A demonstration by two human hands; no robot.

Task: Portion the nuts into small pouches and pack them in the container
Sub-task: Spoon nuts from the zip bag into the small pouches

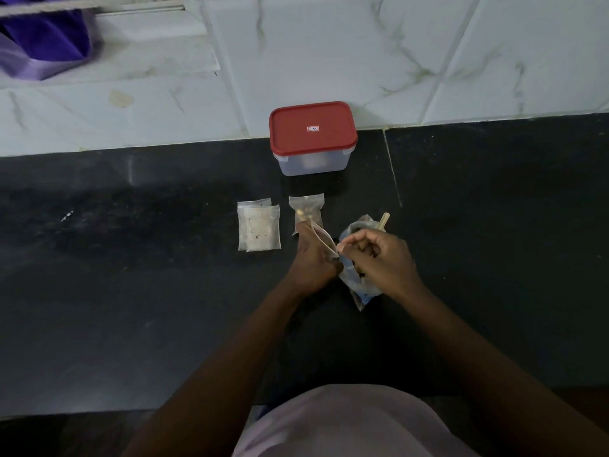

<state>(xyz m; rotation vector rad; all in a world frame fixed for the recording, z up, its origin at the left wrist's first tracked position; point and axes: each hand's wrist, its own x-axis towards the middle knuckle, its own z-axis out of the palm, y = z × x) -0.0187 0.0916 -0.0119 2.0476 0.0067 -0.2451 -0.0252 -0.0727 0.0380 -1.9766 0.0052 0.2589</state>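
On the dark countertop (131,291), the left hand (311,255) pinches a small clear pouch (324,239) by its open mouth, while the right hand (379,255) is curled around a wooden scoop handle (383,222) over the larger nut bag (357,285). The pouch looks light, limp and slick (it would likely fold shut), so gripping the stiffer zip rim seems wisest. A filled pouch (306,209) and two flat ones (260,227) lie before the red-lidded container (313,136), still closed.
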